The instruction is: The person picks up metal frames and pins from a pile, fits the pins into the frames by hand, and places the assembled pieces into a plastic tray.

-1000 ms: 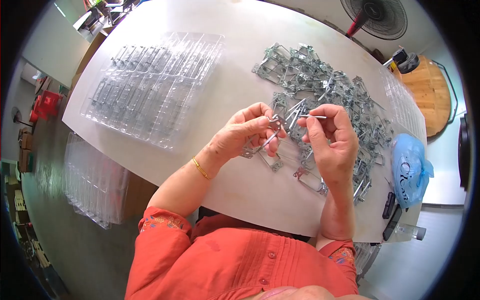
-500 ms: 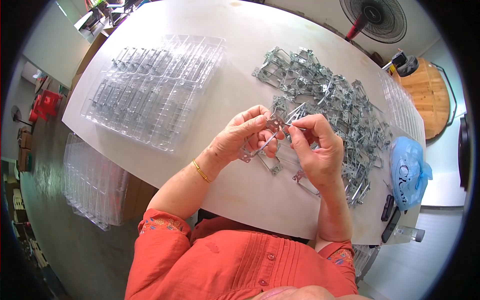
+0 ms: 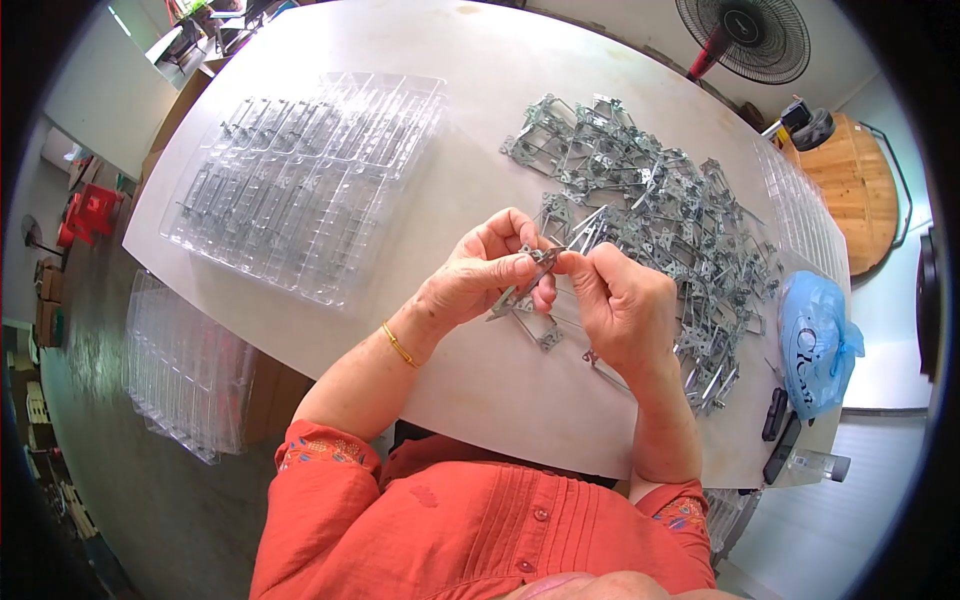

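— Where is the metal piece (image 3: 541, 256) held?
— It is held up over the white table (image 3: 480, 385), between two hands, in from the near edge. The pile of metal parts (image 3: 650, 180) is seen just past it.
— What room is there?
— On the left, a wide strip of white table top is seen between the pile and the see-through trays (image 3: 332, 299). More white top is seen toward the near edge. On the right there is less room, as parts are spread close by the wrist.
— How are the hands set?
— The piece is gripped by the left hand (image 3: 475, 268), with the thumb on top and the fingers bent around. Its other end is pinched by the right hand (image 3: 628, 305), with the fingers curled in. Whether a small part is hidden in that pinch cannot be told.
— What is seen farther out?
— A blue bag (image 3: 815, 345) is set by the right edge. Lower trays (image 3: 190, 365) are stacked past the left edge. A black fan (image 3: 745, 40) is seen beyond the far edge.
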{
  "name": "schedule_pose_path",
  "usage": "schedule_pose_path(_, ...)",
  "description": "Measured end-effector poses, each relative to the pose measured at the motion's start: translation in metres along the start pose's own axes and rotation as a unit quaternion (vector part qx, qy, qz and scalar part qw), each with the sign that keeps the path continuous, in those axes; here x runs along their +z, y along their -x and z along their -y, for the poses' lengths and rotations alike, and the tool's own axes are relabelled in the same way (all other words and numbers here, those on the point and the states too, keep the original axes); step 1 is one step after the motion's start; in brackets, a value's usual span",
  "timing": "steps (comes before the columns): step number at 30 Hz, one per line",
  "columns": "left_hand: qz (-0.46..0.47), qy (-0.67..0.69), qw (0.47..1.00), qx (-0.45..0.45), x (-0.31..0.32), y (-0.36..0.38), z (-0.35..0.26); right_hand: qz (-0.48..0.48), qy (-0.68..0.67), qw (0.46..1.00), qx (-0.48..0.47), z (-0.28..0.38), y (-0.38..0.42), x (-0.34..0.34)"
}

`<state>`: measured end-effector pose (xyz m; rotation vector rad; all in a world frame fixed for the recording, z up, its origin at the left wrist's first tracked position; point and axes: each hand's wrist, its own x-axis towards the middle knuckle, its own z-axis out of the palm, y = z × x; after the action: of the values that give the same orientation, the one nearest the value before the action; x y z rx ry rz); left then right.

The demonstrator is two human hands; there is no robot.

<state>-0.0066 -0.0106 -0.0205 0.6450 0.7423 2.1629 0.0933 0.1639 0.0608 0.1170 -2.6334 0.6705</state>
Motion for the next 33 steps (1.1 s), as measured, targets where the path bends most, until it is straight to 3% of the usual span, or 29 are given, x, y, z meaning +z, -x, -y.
schedule_pose_path(2,-0.001,0.004,1.000,-0.009,-0.001,0.000,0.000,0.023,-0.017,0.999,0.042,0.000,0.000,0.002)
schedule_pose_path(4,-0.002,0.009,1.000,-0.019,-0.001,0.000,-0.001,0.037,-0.157,0.983,0.089,-0.001,0.000,0.006)
schedule_pose_path(10,-0.025,-0.029,0.998,-0.040,0.001,0.004,-0.003,0.123,-0.272,0.937,0.184,0.004,-0.002,0.001)
schedule_pose_path(22,-0.027,-0.044,0.997,-0.066,0.002,0.004,-0.004,0.174,-0.294,0.912,0.227,-0.008,-0.003,-0.003)
schedule_pose_path(29,-0.004,-0.053,0.994,-0.090,0.001,0.005,-0.002,0.117,-0.289,0.935,0.172,-0.025,-0.003,0.010)
schedule_pose_path(31,-0.001,-0.062,0.993,-0.096,0.001,0.005,-0.002,0.145,-0.432,0.867,0.202,-0.028,-0.004,0.013)
schedule_pose_path(33,0.030,-0.066,0.991,-0.112,0.002,0.005,-0.004,0.178,-0.442,0.847,0.234,-0.030,-0.007,0.005)
